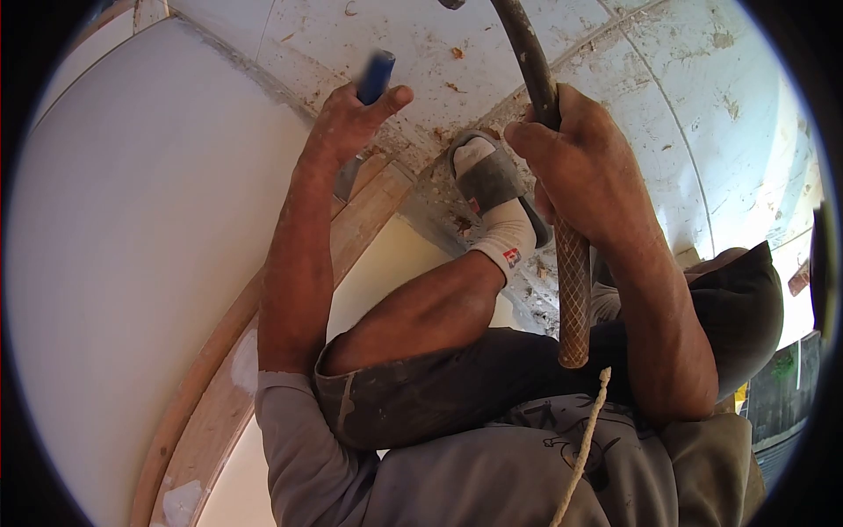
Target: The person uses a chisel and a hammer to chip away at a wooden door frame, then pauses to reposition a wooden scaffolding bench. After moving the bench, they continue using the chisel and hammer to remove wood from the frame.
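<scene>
My left hand (341, 127) is closed around the blue handle of a chisel (376, 77), its thumb sticking out to the side. Below the fist, a flat metal blade shows against a wooden frame piece (373, 206). My right hand (590, 167) grips a hammer (573, 299) by its dark shaft, which has a cross-hatched grip at the lower end. The hammer is raised, and its head is mostly cut off by the top edge of the view.
A large white panel (167, 220) fills the left side, bordered by the curved wooden frame. My sandalled foot (487, 176) rests on a dirty floor (421, 53) scattered with chips and debris. A cord (584, 439) hangs over my shirt.
</scene>
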Demonstrator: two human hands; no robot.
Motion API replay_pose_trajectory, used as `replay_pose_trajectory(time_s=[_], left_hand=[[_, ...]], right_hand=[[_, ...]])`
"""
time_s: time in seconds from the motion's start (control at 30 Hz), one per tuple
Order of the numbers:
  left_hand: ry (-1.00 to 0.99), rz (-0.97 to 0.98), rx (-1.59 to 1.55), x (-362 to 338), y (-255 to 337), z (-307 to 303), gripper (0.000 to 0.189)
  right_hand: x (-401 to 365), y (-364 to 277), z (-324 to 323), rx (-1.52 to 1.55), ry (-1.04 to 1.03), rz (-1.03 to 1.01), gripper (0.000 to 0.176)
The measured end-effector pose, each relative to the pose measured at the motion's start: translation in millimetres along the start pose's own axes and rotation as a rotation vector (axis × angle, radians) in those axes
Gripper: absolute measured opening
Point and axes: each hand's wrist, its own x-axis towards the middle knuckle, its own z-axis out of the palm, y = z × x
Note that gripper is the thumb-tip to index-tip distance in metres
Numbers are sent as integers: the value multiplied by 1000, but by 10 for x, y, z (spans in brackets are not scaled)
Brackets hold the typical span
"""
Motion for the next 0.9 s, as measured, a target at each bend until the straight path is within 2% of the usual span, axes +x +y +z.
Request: replay_pose_trajectory(time_s=[0.37,0.43,0.57,0.63,0.7,0.73,0.8,0.9], left_hand=[[-91,33,-1,2,-66,113,96],[-151,97,-29,-56,44,94,76],[-257,80,-42,-29,-24,106,72],[-307,81,-150,-25,-34,162,68],[-290,66,-165,-18,-38,146,65],[-272,50,-179,-15,-44,133,63],[-281,46,-240,10,-71,94,61],[-245,54,-364,16,-55,35,61]], right_hand=[[-6,-50,-25,24,2,56,27],[-2,-35,-31,12,0,58,27],[1,-27,-18,25,-13,42,27],[-4,10,-16,37,-13,34,27],[-3,54,-23,-80,-36,-239,26],[-10,2,-30,-81,-36,-239,26],[-38,-159,-50,33,-34,99,31],[-43,-185,-53,63,-46,121,30]])
